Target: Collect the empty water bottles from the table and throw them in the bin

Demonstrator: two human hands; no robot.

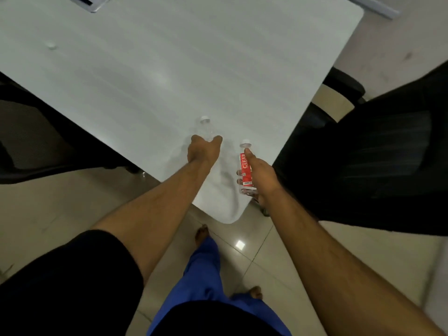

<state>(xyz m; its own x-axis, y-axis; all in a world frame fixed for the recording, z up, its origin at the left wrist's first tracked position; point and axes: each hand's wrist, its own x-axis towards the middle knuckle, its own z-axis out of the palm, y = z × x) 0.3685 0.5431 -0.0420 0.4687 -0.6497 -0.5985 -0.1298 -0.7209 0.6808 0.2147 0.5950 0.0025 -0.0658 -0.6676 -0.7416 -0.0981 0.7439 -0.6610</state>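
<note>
Left hand (203,151) grasps the clear bottle (206,128) — right hand (260,175) grasps the red-labelled bottle (245,169).

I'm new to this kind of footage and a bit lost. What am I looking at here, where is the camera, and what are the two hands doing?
There is no machine here: a person wears a wide-angle camera on the head, so the one picture looks down along both bare arms to the floor and feet.

In front is the corner of a white table, with dark chairs on either side. The left hand is closed around a clear unlabelled bottle that stands on the table. The right hand holds a red-labelled bottle with a white cap, near the table's edge. Whether that one rests on the table is hard to tell. No bin is in view.
</note>
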